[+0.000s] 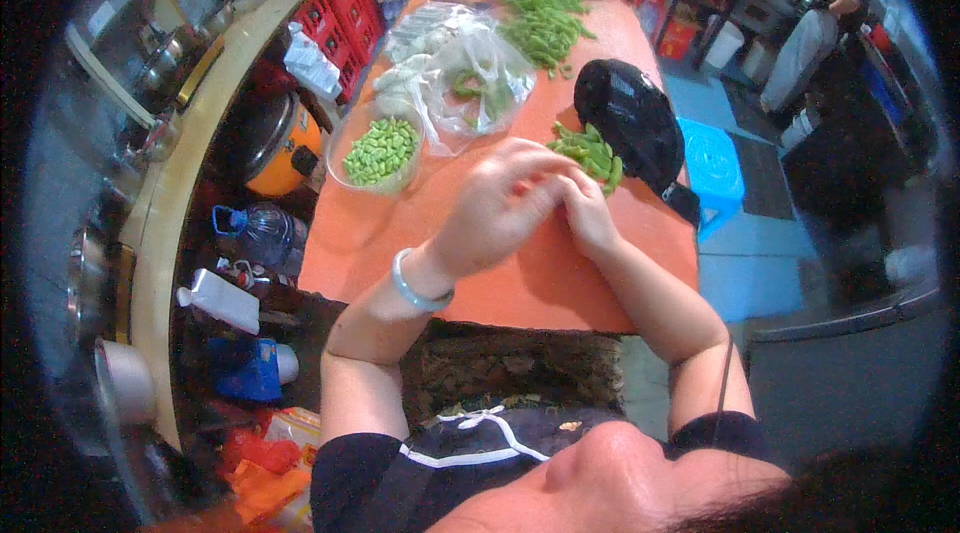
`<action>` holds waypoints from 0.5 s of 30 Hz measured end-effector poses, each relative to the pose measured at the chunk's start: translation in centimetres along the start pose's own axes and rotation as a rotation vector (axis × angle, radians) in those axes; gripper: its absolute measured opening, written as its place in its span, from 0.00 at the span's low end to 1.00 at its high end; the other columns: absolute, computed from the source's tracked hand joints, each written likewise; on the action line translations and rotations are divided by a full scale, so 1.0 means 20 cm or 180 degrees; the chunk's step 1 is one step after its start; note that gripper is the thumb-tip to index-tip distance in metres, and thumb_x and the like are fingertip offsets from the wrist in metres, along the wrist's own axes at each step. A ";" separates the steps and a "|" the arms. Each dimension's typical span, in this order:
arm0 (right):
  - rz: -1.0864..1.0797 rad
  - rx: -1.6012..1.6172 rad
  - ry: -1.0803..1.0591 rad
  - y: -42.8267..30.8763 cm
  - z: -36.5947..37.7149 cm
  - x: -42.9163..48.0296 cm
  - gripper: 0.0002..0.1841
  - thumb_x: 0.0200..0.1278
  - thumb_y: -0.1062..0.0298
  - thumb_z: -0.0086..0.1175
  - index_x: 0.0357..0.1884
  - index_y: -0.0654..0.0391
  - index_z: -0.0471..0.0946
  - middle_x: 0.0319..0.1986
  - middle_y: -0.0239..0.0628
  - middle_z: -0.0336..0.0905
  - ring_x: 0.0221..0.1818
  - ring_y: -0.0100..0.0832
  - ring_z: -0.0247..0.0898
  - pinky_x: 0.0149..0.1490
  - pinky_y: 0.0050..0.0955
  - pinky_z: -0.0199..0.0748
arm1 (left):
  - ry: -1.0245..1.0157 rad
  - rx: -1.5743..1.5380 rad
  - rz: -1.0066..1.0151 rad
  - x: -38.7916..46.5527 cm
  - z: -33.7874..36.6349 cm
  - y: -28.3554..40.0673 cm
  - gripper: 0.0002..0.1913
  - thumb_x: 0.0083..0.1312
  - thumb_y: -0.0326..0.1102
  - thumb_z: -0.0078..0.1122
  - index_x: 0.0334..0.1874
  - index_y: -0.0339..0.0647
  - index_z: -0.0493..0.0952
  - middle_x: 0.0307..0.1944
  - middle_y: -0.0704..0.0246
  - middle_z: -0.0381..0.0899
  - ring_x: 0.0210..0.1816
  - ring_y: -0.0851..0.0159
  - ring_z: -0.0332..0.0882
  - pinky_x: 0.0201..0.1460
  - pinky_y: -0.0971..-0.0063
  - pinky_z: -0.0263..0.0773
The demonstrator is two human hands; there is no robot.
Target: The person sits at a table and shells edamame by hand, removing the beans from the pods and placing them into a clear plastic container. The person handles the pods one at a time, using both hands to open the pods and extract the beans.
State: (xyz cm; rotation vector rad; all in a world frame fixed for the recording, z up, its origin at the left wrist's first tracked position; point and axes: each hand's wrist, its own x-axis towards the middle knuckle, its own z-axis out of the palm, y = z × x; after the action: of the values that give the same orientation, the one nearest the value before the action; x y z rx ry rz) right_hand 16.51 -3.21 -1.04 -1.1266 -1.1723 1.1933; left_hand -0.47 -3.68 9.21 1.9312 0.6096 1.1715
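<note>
My left hand, with a pale bangle on its wrist, meets my right hand above the orange tabletop. The fingers overlap, and whether anything is between them is hidden. Just beyond my right hand lies a small pile of green bean pods. To the left stands a clear plastic bowl of shelled green beans. Behind my hands rests a clear plastic bag with some green pieces in or under it. A larger heap of green pods lies farther back.
A black bag lies at the table's right edge, beside a blue plastic stool. Left of the table are a wooden shelf, red crates and an orange-and-black container. A person stands at the far right.
</note>
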 end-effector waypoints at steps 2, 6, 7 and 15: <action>-0.0350 -0.0385 0.0008 -0.01 -0.01 -0.02 0.09 0.65 0.64 0.48 0.28 0.57 0.70 0.25 0.27 0.68 0.29 0.20 0.61 0.33 0.23 0.61 | -0.0729 -0.0585 0.0359 0.01 0.04 0.19 0.11 0.62 0.26 0.56 0.46 0.37 0.77 0.43 0.62 0.75 0.43 0.64 0.76 0.40 0.75 0.72; 0.0059 -0.0099 0.0086 0.03 -0.01 0.01 0.09 0.65 0.65 0.47 0.28 0.59 0.70 0.25 0.30 0.68 0.32 0.22 0.63 0.36 0.25 0.63 | -0.1643 -0.1538 0.0591 0.01 0.12 0.49 0.09 0.61 0.24 0.56 0.43 0.37 0.77 0.40 0.62 0.73 0.41 0.58 0.74 0.44 0.71 0.69; 0.0362 0.0057 -0.0020 0.05 -0.02 0.02 0.10 0.66 0.65 0.47 0.31 0.61 0.72 0.26 0.30 0.68 0.34 0.22 0.62 0.40 0.25 0.63 | -0.1646 -0.1714 0.0648 0.02 0.16 0.53 0.07 0.60 0.24 0.56 0.40 0.37 0.76 0.38 0.61 0.74 0.39 0.57 0.74 0.43 0.70 0.70; -0.0117 -0.0174 -0.0094 0.06 -0.02 0.04 0.09 0.68 0.65 0.44 0.29 0.56 0.71 0.23 0.25 0.66 0.26 0.19 0.60 0.33 0.20 0.60 | -0.2031 -0.1444 0.0139 0.04 0.46 0.75 0.04 0.53 0.28 0.56 0.25 0.35 0.76 0.27 0.53 0.77 0.32 0.50 0.77 0.34 0.65 0.72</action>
State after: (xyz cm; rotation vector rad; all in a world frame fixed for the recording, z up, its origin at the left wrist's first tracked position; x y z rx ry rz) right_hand 16.92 -2.32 -2.26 -1.1270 -1.2498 1.1593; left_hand 8.17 -15.31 19.34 1.7771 -0.0413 0.5835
